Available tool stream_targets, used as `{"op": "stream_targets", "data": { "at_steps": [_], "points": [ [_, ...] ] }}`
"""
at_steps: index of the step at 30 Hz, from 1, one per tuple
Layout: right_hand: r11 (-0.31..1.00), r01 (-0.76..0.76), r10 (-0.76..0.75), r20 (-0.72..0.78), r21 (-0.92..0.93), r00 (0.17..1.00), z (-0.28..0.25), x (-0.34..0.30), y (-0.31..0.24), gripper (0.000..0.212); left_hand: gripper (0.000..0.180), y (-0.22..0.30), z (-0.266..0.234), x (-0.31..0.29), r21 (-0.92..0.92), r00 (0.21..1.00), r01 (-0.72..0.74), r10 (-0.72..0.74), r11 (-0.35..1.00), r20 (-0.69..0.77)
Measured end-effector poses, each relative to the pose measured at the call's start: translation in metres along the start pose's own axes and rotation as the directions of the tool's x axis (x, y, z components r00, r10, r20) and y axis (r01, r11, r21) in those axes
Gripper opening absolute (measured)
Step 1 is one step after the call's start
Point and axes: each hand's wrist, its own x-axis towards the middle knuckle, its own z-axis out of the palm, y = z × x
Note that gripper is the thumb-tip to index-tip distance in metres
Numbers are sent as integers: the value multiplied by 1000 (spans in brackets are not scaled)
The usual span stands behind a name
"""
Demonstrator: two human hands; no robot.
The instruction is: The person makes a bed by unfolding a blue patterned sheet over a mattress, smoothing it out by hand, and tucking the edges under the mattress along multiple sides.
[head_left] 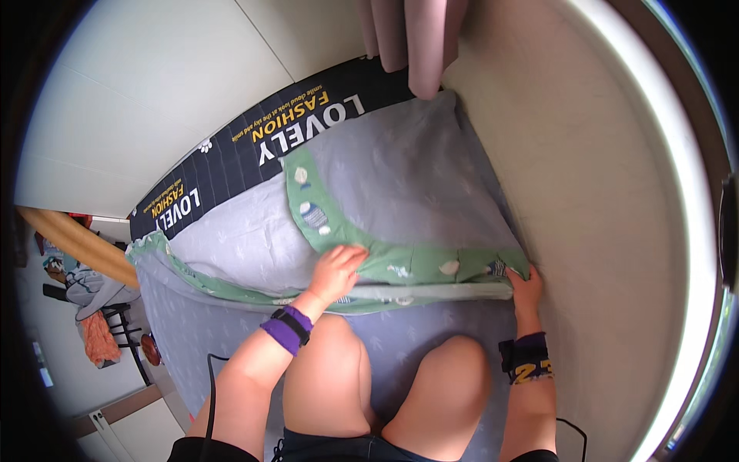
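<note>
A grey quilt (408, 177) with a green patterned border (419, 262) lies spread over the bed, partly folded back on itself. My left hand (339, 273) is closed on the green border near the middle of the fold, its fingertips pressed together at the cloth. At the quilt's right corner, beside the wall, my right hand (526, 291) grips the green edge, with some of its fingers hidden by the fabric. A paler layer (231, 231) shows left of the border. Purple band (287, 331) and dark band (528, 359) circle my left and right wrists.
I kneel on a grey-blue sheet (431, 327). A black printed cloth panel (285, 123) runs along the far side. Pink curtain (431, 46) hangs at the far end, and a pale wall (585, 231) rises at right. Left of the bed stands a rack with clothes (100, 339).
</note>
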Motion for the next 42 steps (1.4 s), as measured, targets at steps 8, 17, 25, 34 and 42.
{"op": "stream_targets", "data": {
  "at_steps": [8, 17, 25, 34, 42],
  "points": [
    [730, -231, 321, -24, 644, 947, -51, -52, 50, 49, 18, 33, 49, -33, -126, 828, 92, -5, 988, 561],
    [645, -426, 502, 68, 635, 862, -65, -63, 101, 36, 38, 60, 56, -23, -183, 733, 60, 81, 981, 675],
    [735, -461, 512, 39, 496, 858, -78, -58, 111, 29, 35, 54, 74, -12, 80, 560, -3, -65, 997, 826],
    [697, -584, 507, 289, 417, 812, -79, -40, 31, 28, 23, 14, 17, -24, 46, 772, 196, -183, 980, 609],
    [684, -426, 276, 330, 592, 903, -9, 22, -72, 16, 25, -29, -25, -35, -572, 789, 273, 161, 773, 594]
  ]
}}
